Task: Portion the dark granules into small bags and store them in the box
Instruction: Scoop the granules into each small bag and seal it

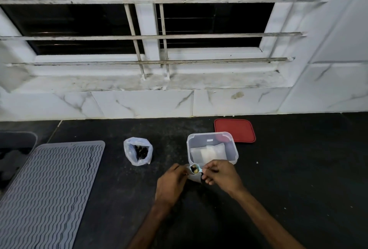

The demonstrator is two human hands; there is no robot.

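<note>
The left grip (pixel 172 181) and the right grip (pixel 221 175) each pinch one side of the small bag (pixel 194 169). They hold its mouth round and open between them, probably so the dark granules (pixel 192 168) inside do not spill. Just beyond the grips stands the clear box (pixel 236 154), near for an easy drop, with pale packets inside. Past it lies its red lid (pixel 237 129), off. Beyond the left grip, the supply bag (pixel 129 151) stands open on the dark counter (pixel 288 169). Farther left lies a grey mat (pixel 49 189).
</note>
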